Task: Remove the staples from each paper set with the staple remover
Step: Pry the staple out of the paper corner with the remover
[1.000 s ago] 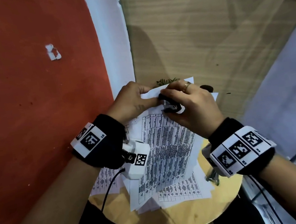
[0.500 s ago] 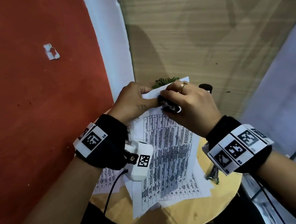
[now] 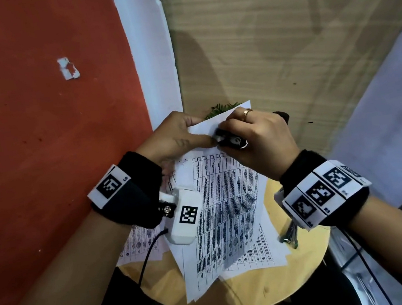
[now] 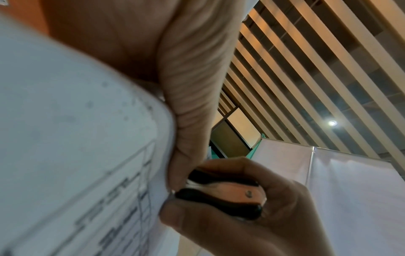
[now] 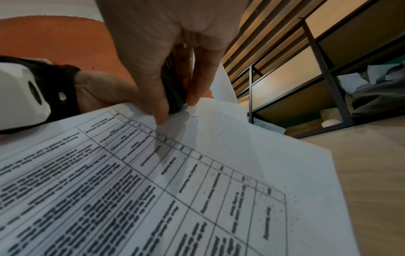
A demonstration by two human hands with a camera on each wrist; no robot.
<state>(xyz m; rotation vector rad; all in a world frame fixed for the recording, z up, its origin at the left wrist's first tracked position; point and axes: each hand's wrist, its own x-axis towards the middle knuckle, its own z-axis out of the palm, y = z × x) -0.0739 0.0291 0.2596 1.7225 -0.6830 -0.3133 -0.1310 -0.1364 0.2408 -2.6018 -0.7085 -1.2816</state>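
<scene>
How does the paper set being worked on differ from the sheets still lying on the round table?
The held paper set is lifted at its top edge, slanting up from the table; the lower sheets lie flat. The held set is gripped by the left hand and met by the staple remover in the right hand; the lower sheets are untouched. The held set overlaps the flat ones. Both carry printed tables on white paper.

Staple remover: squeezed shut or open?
Shut. In the left wrist view the staple remover's black grips sit nearly together, pinched by the right hand at the paper set.
</scene>
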